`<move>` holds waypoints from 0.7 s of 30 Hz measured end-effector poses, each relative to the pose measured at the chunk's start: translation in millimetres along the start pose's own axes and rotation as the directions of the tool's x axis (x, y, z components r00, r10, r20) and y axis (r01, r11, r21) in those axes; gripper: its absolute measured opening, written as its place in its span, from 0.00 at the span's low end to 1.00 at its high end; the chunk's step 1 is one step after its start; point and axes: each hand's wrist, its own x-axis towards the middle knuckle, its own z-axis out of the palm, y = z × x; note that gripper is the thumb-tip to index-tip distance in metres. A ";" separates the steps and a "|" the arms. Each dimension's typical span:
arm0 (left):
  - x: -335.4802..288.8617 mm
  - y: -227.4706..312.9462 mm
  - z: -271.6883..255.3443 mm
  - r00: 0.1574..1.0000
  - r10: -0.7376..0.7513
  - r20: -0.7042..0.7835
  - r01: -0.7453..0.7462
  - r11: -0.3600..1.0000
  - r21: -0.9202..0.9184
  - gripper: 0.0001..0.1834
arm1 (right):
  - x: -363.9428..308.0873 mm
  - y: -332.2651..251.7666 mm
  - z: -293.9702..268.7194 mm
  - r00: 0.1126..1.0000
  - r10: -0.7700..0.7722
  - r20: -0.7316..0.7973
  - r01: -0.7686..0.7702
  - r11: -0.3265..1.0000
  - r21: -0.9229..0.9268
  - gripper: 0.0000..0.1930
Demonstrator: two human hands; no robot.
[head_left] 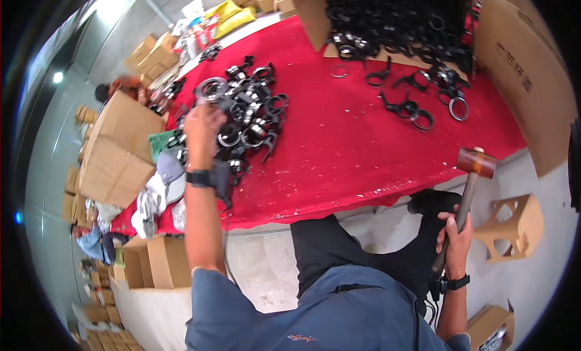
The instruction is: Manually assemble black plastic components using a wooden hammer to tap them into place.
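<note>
My right hand [458, 239] is wrapped round the handle of a mallet [477, 163], its amber-brown head pointing up beside the table's near right edge. Motion smears my left hand [204, 124], which reaches over a pile of black and silver ring-shaped parts [245, 112] on the left of the table. A broad silver ring [211, 89] is at its fingertips; whether the fingers grip it cannot be made out. Farther right on the red cloth [327, 151] lie several loose black clamp-like parts [401, 108] and a thin silver ring [459, 109].
At the back right, an open cardboard box [526, 78] lies on its side, full of black parts. A cardboard stool-like piece [511, 229] stands on the floor to my right. Left of the pile are a grey cap [171, 169] and a large carton [118, 148]. Other people sit at the far left.
</note>
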 end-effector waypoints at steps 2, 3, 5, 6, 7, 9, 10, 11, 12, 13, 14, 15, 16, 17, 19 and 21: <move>42.7 -7.5 -27.6 0.989 -0.077 -0.125 0.081 0.996 0.022 0.20 | 1.7 7.0 -18.4 0.998 0.014 -0.061 -0.014 1.000 0.003 0.27; 63.3 -26.8 -62.2 0.986 -0.077 -0.146 0.092 0.990 0.103 0.22 | 4.6 8.1 -20.7 0.997 0.026 -0.066 -0.025 1.000 0.012 0.27; 70.4 -49.2 -60.4 0.942 0.237 -0.238 -0.012 0.732 0.681 0.31 | 4.9 11.1 -26.7 0.994 0.027 -0.110 -0.025 1.000 0.015 0.27; 55.1 -71.7 -25.7 0.887 0.406 -0.220 -0.164 0.723 0.671 0.26 | 4.5 15.9 -33.0 0.989 0.031 -0.142 -0.032 0.999 -0.007 0.26; 32.3 -73.5 26.4 0.873 0.484 -0.059 -0.317 0.656 0.685 0.20 | 0.4 21.2 -41.6 0.982 0.036 -0.187 -0.042 0.999 -0.032 0.26; -4.3 -82.3 98.0 0.844 0.514 0.152 -0.464 0.560 0.687 0.14 | 2.6 37.4 -46.3 0.976 0.069 -0.206 -0.075 0.997 -0.021 0.25; -42.6 -61.1 153.9 0.947 0.206 0.248 -0.307 0.808 0.503 0.12 | 2.9 46.9 -50.7 0.969 0.102 -0.226 -0.107 0.994 -0.011 0.24; -46.4 -79.6 170.5 0.822 0.338 0.459 -0.545 0.698 0.464 0.11 | 5.7 51.9 -47.7 0.971 0.102 -0.216 -0.106 0.994 -0.008 0.24; -67.0 -79.5 204.6 0.698 0.412 0.586 -0.694 0.592 0.410 0.12 | 7.5 58.1 -45.4 0.970 0.111 -0.214 -0.115 0.993 -0.005 0.23; -76.8 -92.0 232.2 0.585 0.474 0.658 -0.788 0.524 0.323 0.13 | 8.8 60.4 -42.2 0.971 0.116 -0.210 -0.120 0.993 -0.004 0.22; -87.7 -99.8 259.7 0.539 0.412 0.734 -0.799 0.527 0.291 0.17 | 9.3 58.3 -39.5 0.968 0.128 -0.218 -0.127 0.992 0.019 0.20; -92.3 -108.0 284.4 0.474 0.379 0.795 -0.813 0.536 0.229 0.20 | 9.2 58.2 -38.2 0.963 0.131 -0.235 -0.130 0.991 0.020 0.20; -92.2 -119.1 306.3 0.428 0.389 0.816 -0.843 0.498 0.204 0.20 | 10.3 59.5 -36.6 0.960 0.142 -0.243 -0.141 0.990 0.021 0.20; -88.5 -128.5 324.2 0.382 0.400 0.833 -0.871 0.457 0.180 0.20 | 12.0 59.0 -35.6 0.957 0.150 -0.248 -0.149 0.989 0.022 0.21; -76.0 -145.0 348.5 0.376 0.294 0.879 -0.887 0.389 0.249 0.17 | 12.7 56.9 -33.2 0.953 0.157 -0.258 -0.150 0.988 0.046 0.21; -65.3 -156.3 363.3 0.374 0.186 0.908 -0.900 0.307 0.308 0.15 | 12.6 56.5 -33.7 0.955 0.148 -0.257 -0.148 0.989 0.021 0.21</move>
